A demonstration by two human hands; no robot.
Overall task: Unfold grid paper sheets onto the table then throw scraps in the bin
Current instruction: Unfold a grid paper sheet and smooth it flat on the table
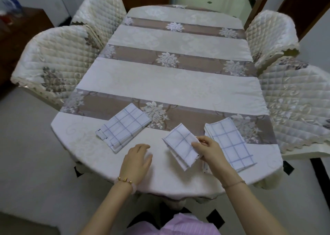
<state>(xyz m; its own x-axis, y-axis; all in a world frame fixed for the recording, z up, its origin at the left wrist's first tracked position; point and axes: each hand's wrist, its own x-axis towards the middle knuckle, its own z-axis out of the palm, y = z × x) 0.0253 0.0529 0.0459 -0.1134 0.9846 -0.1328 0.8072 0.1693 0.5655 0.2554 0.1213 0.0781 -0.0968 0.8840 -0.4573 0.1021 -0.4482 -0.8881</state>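
Three folded grid paper sheets lie near the front edge of the table (178, 84). The left folded sheet (123, 125) lies apart from both hands. In the middle, a smaller folded sheet (180, 143) is pinched at its right edge by my right hand (208, 151). The right folded sheet (230, 142) lies flat, partly under my right hand. My left hand (137, 160) rests on the tablecloth with loosely curled fingers, to the left of the middle sheet, holding nothing. No bin is in view.
Quilted chairs stand on both sides: two on the left (59, 63) (100, 8), two on the right (271, 33) (300, 99). A dark wooden cabinet (21, 34) stands at far left. The striped floral tablecloth stretches away beyond the sheets.
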